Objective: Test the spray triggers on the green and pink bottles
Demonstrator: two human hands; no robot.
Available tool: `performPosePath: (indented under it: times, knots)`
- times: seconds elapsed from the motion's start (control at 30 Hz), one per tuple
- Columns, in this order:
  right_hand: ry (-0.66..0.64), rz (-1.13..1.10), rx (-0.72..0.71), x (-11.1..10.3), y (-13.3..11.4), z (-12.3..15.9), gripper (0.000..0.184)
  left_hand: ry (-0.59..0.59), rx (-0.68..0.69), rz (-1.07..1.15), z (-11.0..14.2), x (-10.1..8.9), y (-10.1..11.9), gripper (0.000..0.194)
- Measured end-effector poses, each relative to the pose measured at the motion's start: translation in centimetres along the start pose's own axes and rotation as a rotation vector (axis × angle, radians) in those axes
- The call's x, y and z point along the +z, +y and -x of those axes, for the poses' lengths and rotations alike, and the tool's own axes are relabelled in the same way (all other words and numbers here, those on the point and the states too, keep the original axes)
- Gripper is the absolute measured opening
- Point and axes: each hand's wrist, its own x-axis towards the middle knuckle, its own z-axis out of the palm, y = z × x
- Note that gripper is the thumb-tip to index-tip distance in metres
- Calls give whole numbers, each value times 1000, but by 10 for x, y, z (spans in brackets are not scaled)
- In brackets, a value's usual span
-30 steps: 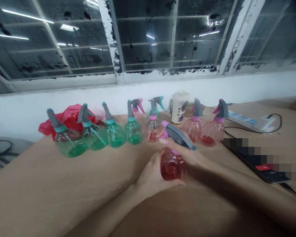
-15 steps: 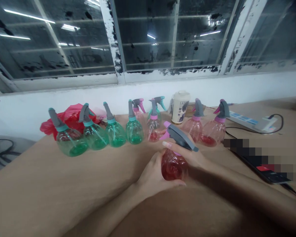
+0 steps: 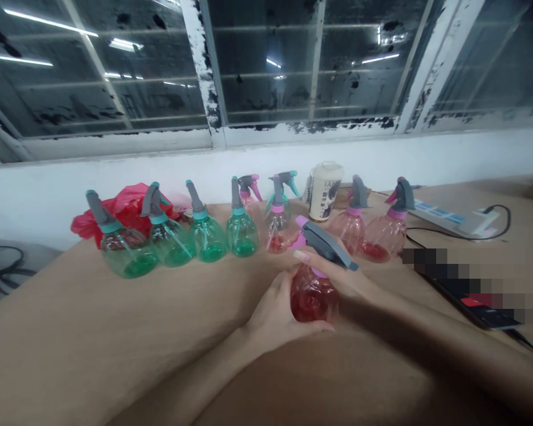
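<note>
A clear red spray bottle (image 3: 313,296) with a grey and pink trigger head stands between my hands at the near middle of the table. My left hand (image 3: 273,307) curves around its body from the left, thumb along the base. Around the neck, just under the trigger head, my right hand (image 3: 337,272) is closed; part of its fingers is hidden behind the bottle. Close behind stands another pink spray bottle (image 3: 276,232). Two more pink spray bottles, one at the right end (image 3: 384,239), are beyond my right hand.
Several green spray bottles (image 3: 209,239) line the left. Behind them lies a red plastic bag (image 3: 128,207). A paper cup (image 3: 325,192) stands by the wall. On the right are a power strip (image 3: 457,219), cables and a phone (image 3: 493,316), partly pixelated.
Almost nothing differs. Both hands keep their hold on the red spray bottle, and the view has shifted very slightly.
</note>
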Motion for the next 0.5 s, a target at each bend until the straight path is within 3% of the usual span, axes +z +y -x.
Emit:
performPosePath:
  times: [0.23,0.5]
  knots:
    - [-7,122,-20,-2,-3,-2,29,7,24,-2,0,0,1,85]
    - [47,112,2,-1,3,2,25,-10,64,-13,0,0,-2,84]
